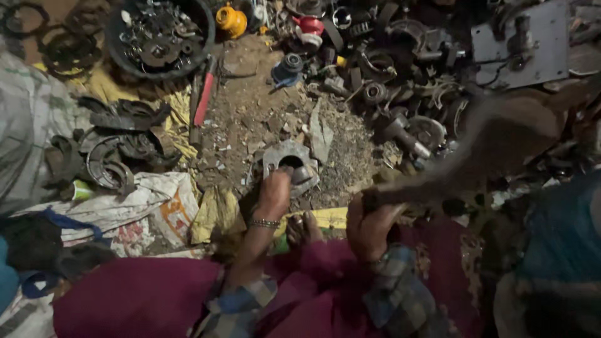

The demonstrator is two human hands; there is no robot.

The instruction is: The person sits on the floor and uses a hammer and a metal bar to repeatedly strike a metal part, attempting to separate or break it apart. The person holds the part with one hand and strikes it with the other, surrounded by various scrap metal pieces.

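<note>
Nearest the camera, maroon-clad knees and checked cuffs are seen, w/ both forearms reaching away over the ground. The right hand is closed round the grip of a hammer; its fingers are wrapped tight on the handle. The long axis of the handle runs up and to the right from those fingers, and the head is blurred, raised well above the ground, so its exact shape can't be told.

The left hand is laid on a grey metal casting w/ a round bore. Fingers are curled narrow over its near edge, pinning it to the dirt floor. The casting lies just beyond and under the left fingers, touching them; from the right fingers it lies to the left and slightly ahead, near but apart. So the left hand is the nearer one, and the hammer head hangs to the right of the casting, not over it.

Farther off from the fingers: a black tub of parts up-left, a red-handled tool, scrap metal pieces up-right.
</note>
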